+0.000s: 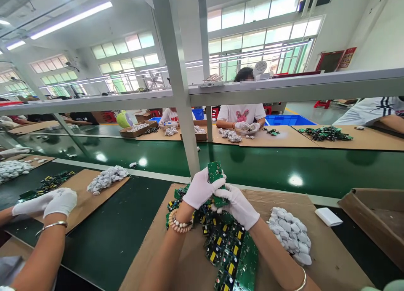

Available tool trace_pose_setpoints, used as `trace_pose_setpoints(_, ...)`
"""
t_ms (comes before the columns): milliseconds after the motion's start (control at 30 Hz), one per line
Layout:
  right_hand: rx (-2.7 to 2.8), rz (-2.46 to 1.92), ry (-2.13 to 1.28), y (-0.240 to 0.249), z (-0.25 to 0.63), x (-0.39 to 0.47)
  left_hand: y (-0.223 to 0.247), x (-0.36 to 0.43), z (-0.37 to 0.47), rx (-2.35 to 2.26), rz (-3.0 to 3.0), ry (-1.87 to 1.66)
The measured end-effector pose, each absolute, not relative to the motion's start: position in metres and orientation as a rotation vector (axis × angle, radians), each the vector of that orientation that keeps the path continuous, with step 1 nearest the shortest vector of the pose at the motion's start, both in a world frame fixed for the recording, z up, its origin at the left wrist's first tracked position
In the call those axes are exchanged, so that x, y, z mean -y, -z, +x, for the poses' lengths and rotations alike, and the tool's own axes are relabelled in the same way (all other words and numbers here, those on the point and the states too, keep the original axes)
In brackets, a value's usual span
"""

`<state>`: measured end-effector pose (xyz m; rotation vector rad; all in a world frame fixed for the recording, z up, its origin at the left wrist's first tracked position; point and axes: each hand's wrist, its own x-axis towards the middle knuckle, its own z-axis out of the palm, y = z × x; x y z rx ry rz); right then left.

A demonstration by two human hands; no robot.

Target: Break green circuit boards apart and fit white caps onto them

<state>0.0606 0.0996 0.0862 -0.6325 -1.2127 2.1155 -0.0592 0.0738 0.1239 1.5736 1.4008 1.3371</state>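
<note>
Both my hands wear white gloves and hold one green circuit board (216, 173) upright above the cardboard sheet (331, 257). My left hand (201, 189) grips the board's left side, and my right hand (239, 206) holds its lower right part. Under my wrists lies a pile of green circuit boards (230, 251) with yellow and black parts. A heap of small white plastic pieces (290, 234) lies just right of my right forearm.
A brown cardboard box (375, 217) stands at the right, a white block (328, 216) beside it. A co-worker's gloved hands (53, 201) rest at my left beside another white heap (106, 178). A metal post (184, 114) rises ahead; people work across the green belt (284, 164).
</note>
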Motion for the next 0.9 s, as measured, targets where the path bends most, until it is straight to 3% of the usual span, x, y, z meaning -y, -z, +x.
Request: trace_pose_setpoints(900, 1.176, -0.638, -2.228, -0.0868, 0.0613, -0.1023, -0.1182, -0.0755, -0.0593, -1.790, 1.726, -1.279)
